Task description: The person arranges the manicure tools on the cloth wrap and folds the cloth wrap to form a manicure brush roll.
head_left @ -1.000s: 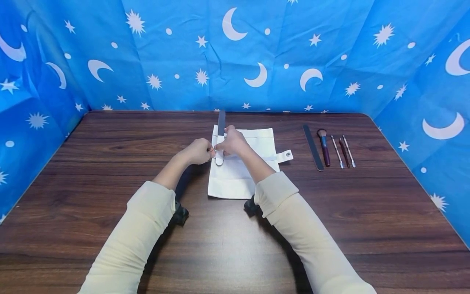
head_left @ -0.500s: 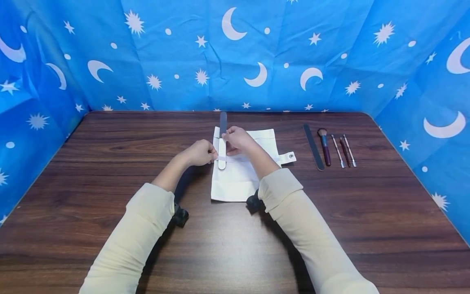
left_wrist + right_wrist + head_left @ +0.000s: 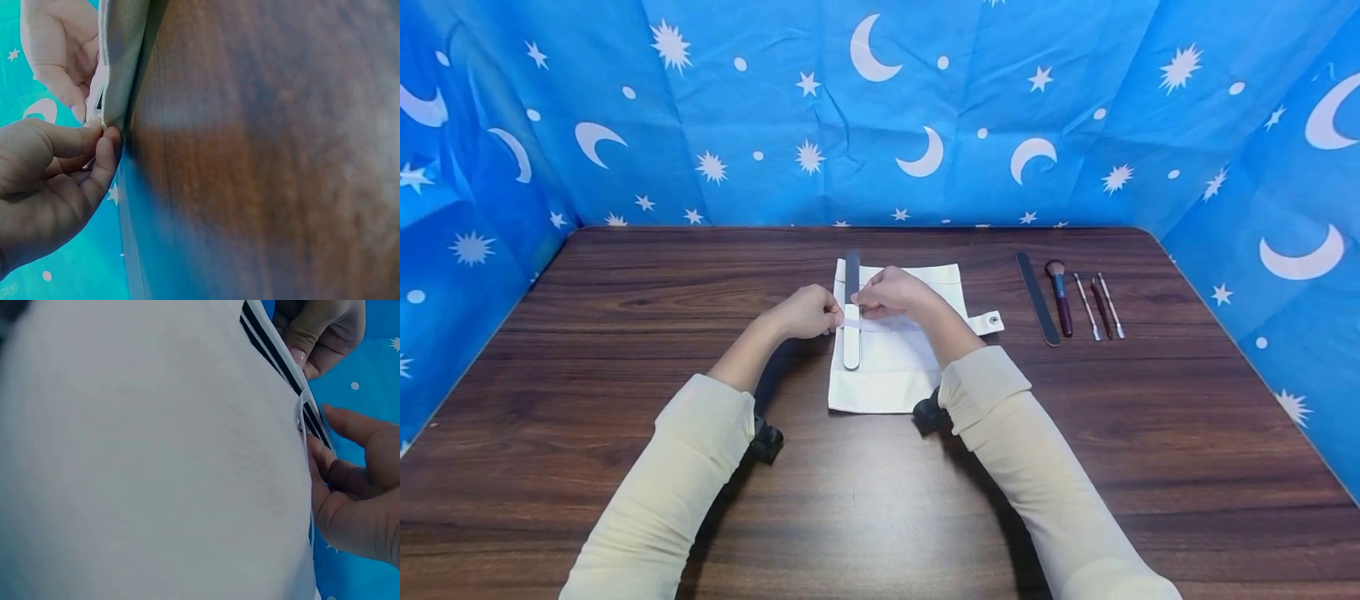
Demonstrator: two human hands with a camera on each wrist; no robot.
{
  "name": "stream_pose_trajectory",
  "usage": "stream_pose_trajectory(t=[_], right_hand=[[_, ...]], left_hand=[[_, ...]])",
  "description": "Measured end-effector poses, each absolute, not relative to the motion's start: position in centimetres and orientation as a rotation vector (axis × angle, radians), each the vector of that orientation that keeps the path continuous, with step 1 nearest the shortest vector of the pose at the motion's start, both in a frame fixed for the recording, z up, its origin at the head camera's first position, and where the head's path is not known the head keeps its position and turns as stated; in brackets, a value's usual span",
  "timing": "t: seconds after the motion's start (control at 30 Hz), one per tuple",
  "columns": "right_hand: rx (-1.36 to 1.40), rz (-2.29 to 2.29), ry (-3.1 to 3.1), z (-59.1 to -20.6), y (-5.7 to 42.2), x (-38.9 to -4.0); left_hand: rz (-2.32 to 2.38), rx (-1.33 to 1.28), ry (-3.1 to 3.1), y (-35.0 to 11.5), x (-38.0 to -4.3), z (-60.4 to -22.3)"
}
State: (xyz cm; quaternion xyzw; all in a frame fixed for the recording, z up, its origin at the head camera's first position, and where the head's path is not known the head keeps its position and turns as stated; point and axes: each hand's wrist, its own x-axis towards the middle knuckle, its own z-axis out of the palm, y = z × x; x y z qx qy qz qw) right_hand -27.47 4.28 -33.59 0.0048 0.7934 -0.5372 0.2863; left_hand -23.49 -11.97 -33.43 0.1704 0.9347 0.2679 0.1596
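A white cloth pouch (image 3: 883, 392) lies spread flat, with a thin elastic band (image 3: 304, 406) across it. Near its left edge, a nail file (image 3: 852, 346) passes lengthwise under the band. My left hand (image 3: 808, 312) pinches the pouch's left edge beside the file, thumb against forefinger in the left wrist view. From the other side, my right hand (image 3: 897, 293) holds the file by its edge close to the band. The right wrist view shows the file edge-on as black and white layers, with the right thumb (image 3: 350, 425) beside it.
To the right of the pouch's snap tab (image 3: 988, 322) lie a second, dark nail file (image 3: 1037, 300), a makeup brush (image 3: 1061, 302) and several slim manicure tools (image 3: 1100, 308). A blue star-and-moon curtain (image 3: 790, 108) borders the brown table (image 3: 625, 333).
The nail file has slid toward me under the elastic band, with the right hand moving along with it. The left hand stays at the pouch's edge.
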Motion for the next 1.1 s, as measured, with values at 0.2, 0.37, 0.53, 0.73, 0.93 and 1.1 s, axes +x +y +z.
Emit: stream_pose_trajectory(t=[0.2, 0.37, 0.53, 0.73, 0.93, 1.1], right_hand=[[-0.015, -1.358, 2.238, -34.0, 4.2, -27.7], [-0.106, -1.262, 2.297, -33.7, 4.3, -27.5], [-0.397, -0.807, 2.527, -33.2, 4.2, -27.3], [-0.507, -0.58, 2.682, -32.3, 4.7, -26.6], [-0.354, -0.869, 2.779, -30.6, 10.5, -26.0], [-0.137, -0.836, 2.922, -30.0, 17.6, -26.2]], left_hand=[[0.773, 0.494, 2.667, -12.0, -23.5, -33.4], [0.771, 0.514, 2.677, -12.0, -23.5, -33.5], [0.746, 0.519, 2.692, -12.0, -23.6, -33.6], [0.722, 0.541, 2.725, -11.8, -23.5, -33.6], [0.889, 0.523, 2.819, -10.5, -23.5, -33.3], [0.792, 0.59, 2.817, -8.9, -23.5, -32.9]])
